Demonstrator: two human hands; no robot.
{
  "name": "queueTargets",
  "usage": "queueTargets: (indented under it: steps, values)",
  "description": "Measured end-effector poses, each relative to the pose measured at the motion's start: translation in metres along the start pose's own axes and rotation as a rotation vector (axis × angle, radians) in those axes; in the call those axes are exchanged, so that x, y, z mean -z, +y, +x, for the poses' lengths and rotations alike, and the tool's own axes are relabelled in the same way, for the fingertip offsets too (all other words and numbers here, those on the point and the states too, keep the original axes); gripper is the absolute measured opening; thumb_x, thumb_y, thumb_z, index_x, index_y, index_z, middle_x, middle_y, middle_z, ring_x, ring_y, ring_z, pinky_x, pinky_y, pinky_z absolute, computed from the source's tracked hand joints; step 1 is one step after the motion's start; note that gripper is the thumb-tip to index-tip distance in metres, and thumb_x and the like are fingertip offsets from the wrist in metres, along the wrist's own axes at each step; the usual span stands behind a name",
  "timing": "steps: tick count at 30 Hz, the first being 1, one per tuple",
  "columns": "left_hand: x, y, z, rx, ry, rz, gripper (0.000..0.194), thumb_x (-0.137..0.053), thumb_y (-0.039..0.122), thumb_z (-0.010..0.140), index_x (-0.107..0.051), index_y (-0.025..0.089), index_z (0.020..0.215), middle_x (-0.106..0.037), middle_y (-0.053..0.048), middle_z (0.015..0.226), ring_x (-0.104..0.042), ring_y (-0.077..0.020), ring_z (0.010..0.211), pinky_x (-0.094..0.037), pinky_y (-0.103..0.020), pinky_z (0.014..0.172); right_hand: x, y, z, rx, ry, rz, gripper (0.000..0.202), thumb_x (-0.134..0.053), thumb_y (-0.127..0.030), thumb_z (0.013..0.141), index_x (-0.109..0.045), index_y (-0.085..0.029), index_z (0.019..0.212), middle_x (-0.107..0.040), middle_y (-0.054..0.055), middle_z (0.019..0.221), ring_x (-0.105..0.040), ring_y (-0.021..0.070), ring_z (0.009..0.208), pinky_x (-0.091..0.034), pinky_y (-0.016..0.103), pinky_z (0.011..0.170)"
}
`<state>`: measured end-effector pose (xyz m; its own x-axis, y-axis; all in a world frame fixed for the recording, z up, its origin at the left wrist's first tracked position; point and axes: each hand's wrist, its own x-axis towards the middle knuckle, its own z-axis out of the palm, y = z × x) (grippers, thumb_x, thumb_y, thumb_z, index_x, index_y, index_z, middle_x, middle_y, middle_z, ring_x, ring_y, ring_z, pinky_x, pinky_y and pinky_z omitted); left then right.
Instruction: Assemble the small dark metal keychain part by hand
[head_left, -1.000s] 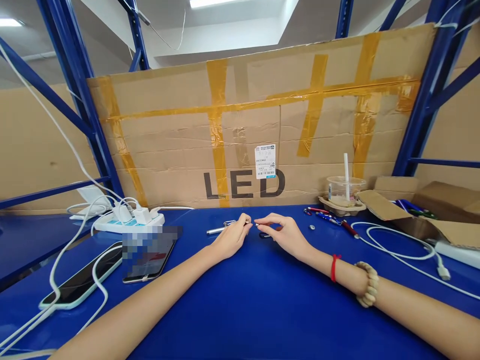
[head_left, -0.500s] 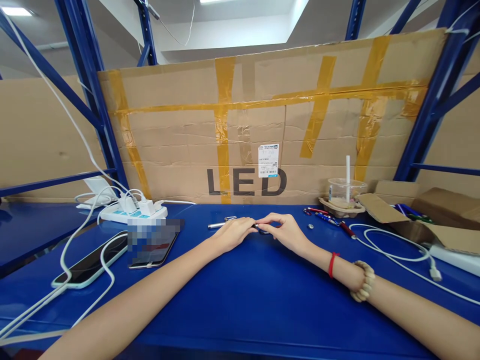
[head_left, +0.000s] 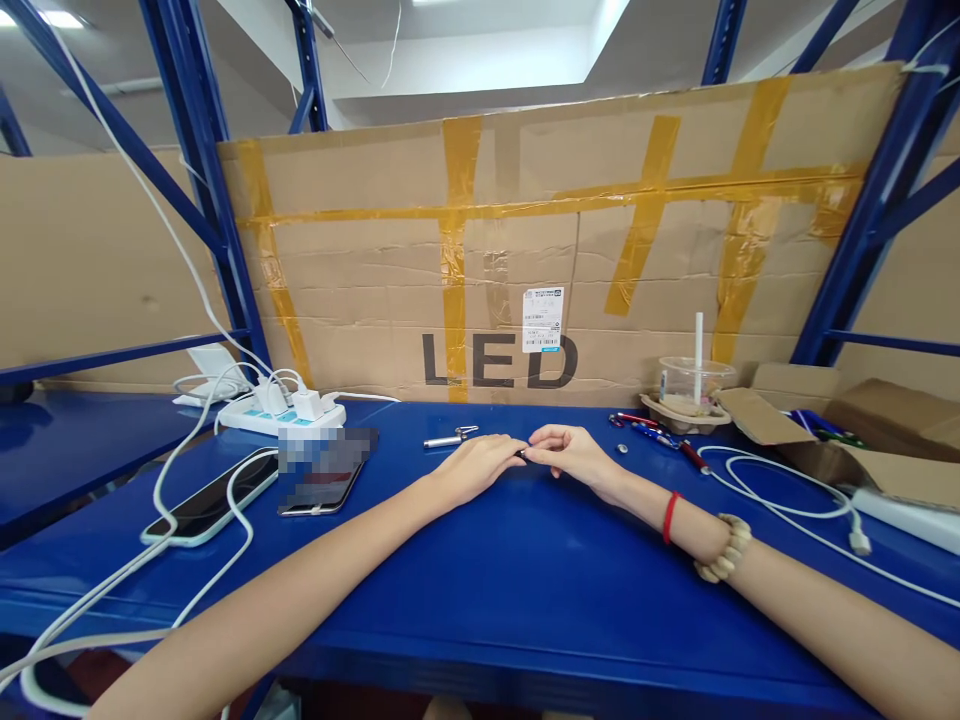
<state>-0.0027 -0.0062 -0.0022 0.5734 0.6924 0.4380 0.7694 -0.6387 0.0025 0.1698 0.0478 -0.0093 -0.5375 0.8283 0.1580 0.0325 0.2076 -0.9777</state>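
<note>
My left hand [head_left: 480, 465] and my right hand [head_left: 574, 455] meet fingertip to fingertip on the blue table [head_left: 525, 580], far from me. Between the fingers sits a small dark object [head_left: 520, 454], pinched from both sides; its shape is too small to tell. A silver pen-like piece with a clip [head_left: 448, 438] lies just behind my left hand. My right wrist carries a red string and a bead bracelet.
Two phones [head_left: 206, 508] [head_left: 319, 490] on white cables lie at left by a white power strip [head_left: 281, 412]. Red and blue pens [head_left: 660, 435], a plastic cup with straw [head_left: 686, 385], open cardboard boxes [head_left: 847, 430] and a white cable [head_left: 795, 490] sit at right. A taped cardboard sheet [head_left: 555, 250] walls the back.
My hands have closed together until the fingertips touch around the small dark object. The view has pulled back, so the hands look farther away.
</note>
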Motion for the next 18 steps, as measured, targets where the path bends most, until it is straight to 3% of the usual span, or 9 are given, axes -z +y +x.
queueTargets:
  steps: [5,12,18]
  values:
    - [-0.0039,0.0014,0.0000,0.040,-0.003,-0.005,0.024,-0.034,0.028,0.089,-0.052,0.016,0.100,-0.060,-0.005,0.093,-0.057,-0.0157,0.086,-0.043,-0.025,0.076,0.0002,0.0016,-0.0004,-0.049,0.031,-0.006,0.033,-0.075,-0.035,0.051,-0.053,-0.015,0.067,-0.056,-0.005,0.053,-0.042,0.0027,0.044,-0.036,0.014,0.039]
    - [-0.0019,-0.0013,0.0002,0.228,-0.041,-0.128,0.025,-0.031,0.033,0.090,-0.053,0.022,0.095,-0.062,0.001,0.095,-0.058,-0.0155,0.086,-0.042,-0.023,0.068,0.0024,0.0052,0.0027,0.177,0.023,-0.218,0.032,-0.067,-0.038,0.062,-0.069,-0.014,0.082,-0.067,0.005,0.076,-0.055,0.0111,0.059,-0.042,0.018,0.042]
    - [-0.0010,-0.0016,-0.0010,0.236,-0.022,-0.239,0.025,-0.030,0.034,0.090,-0.052,0.023,0.095,-0.061,0.002,0.095,-0.057,-0.0143,0.086,-0.041,-0.022,0.072,0.0051,0.0039,0.0008,0.222,-0.006,-0.235,0.031,-0.068,-0.036,0.061,-0.070,-0.015,0.083,-0.068,0.007,0.086,-0.059,0.0164,0.069,-0.045,0.020,0.043]
